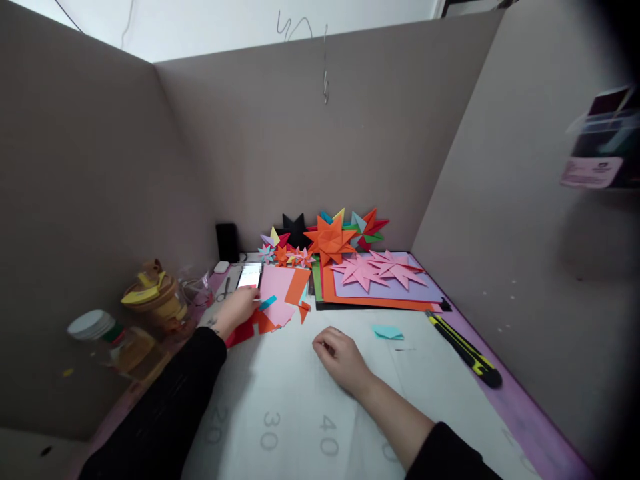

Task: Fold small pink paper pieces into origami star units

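Note:
My left hand [240,309] reaches over the lower end of a lit phone [251,274] lying on the table. Its fingers are stretched forward at the screen and partly hidden; I see nothing held in them. Beside it are a pink paper sheet [278,287], an orange strip [297,287], a small blue strip [269,303] and red paper [242,333]. My right hand [343,357] rests on the white cutting mat [295,393], its fingers curled closed with nothing visible inside. To its right lies a folded turquoise paper piece [387,332].
Folded paper stars [330,240] lean on the back wall. Pink stars [361,272] lie on stacked coloured sheets [345,291]. A utility knife [465,350] is at right. Scissors [226,289], a lidded jar [117,340] and a yellow-brown container [157,297] are at left. Partitions enclose three sides.

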Motion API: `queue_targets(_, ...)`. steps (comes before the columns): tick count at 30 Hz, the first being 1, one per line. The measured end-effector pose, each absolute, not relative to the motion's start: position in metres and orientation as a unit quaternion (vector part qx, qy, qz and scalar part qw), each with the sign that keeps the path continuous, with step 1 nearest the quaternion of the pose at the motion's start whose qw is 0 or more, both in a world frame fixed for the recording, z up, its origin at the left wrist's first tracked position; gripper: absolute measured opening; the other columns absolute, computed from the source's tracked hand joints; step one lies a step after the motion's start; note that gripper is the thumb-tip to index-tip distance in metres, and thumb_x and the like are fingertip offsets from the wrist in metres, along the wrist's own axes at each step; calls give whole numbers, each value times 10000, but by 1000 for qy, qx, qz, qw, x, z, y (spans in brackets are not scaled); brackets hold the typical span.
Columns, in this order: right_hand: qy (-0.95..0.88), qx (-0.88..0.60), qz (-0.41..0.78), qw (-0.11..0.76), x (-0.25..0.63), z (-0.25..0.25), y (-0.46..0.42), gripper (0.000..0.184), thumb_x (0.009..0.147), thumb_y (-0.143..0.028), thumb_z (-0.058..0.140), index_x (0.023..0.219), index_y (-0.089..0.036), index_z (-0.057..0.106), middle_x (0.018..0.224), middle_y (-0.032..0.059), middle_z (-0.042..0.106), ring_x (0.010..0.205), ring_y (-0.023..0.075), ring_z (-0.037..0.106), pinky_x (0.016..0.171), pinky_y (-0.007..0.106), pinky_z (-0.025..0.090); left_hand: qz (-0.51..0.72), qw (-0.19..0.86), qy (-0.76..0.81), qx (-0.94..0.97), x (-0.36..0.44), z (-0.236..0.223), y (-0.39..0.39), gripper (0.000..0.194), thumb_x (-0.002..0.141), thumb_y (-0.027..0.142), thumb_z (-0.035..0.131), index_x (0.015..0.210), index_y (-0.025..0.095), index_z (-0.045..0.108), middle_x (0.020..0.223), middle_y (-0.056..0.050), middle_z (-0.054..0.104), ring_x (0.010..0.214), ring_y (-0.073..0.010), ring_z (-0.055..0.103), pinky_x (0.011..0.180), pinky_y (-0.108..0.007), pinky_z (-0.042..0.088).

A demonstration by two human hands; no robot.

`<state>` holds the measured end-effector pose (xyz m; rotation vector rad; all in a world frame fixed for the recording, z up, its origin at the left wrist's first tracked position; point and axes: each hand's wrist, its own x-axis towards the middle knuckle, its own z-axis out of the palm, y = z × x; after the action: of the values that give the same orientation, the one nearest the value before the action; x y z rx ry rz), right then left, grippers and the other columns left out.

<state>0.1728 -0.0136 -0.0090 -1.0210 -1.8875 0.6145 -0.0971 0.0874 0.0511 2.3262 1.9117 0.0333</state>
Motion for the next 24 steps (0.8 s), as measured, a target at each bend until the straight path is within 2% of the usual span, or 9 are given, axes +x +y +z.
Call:
queue_targets(2,-760,-411,248,438,172,-8,-14,167,821,-96,491,733,-195,592,730,16,573,685,146,531,634,262,418,23,73,637,767,-78,42,87,237,794,304,520,974,174,603,1014,-131,648,918,-243,606,751,-291,419)
queue_targets(4,-758,-415,251,436,172,-7,-15,170,826,-101,486,731,-195,590,732,16,574,686,146,534,639,264,419,29,86,651,753,-64,32,88,371,719,335,613,1043,161,567,1036,-149,639,925,-261,609,711,-290,425)
queue_targets(7,-759,-418,251,432,173,-6,-16,169,827,-110,486,725,-195,590,722,15,573,671,145,532,626,262,416,31,121,677,725,-56,24,92,501,627,381,691,1047,146,549,960,-139,661,803,-251,635,593,-269,418)
queue_targets(12,-762,-417,249,428,173,-6,-16,167,825,-112,490,721,-195,590,716,13,569,669,143,528,613,255,410,63,138,694,704,-66,23,92,293,636,333,681,873,176,608,868,-87,681,771,-225,632,581,-253,392)
queue_targets(16,-759,-416,253,432,172,-6,-15,160,816,-102,496,727,-193,593,721,11,569,663,139,526,607,251,409,112,117,701,694,-78,25,91,248,700,296,630,913,172,609,875,-88,671,792,-217,617,606,-258,384)
queue_targets(18,-759,-414,254,434,172,-6,-15,159,814,-98,497,730,-191,595,722,11,567,667,139,525,605,250,409,131,108,704,690,-81,26,93,168,758,289,565,851,155,605,806,-82,660,745,-205,604,598,-260,377)
queue_targets(21,-758,-412,257,435,172,-5,-15,167,814,-95,493,724,-192,596,725,13,572,671,140,529,605,250,412,157,103,699,690,-77,24,99,213,855,274,426,789,152,587,736,-62,637,692,-181,580,600,-259,380)
queue_targets(24,-755,-414,258,438,172,-5,-14,171,817,-102,493,716,-194,595,717,12,575,659,140,531,601,252,416,176,105,688,697,-68,18,105,238,887,268,387,788,165,578,752,-49,633,701,-171,570,628,-260,388)
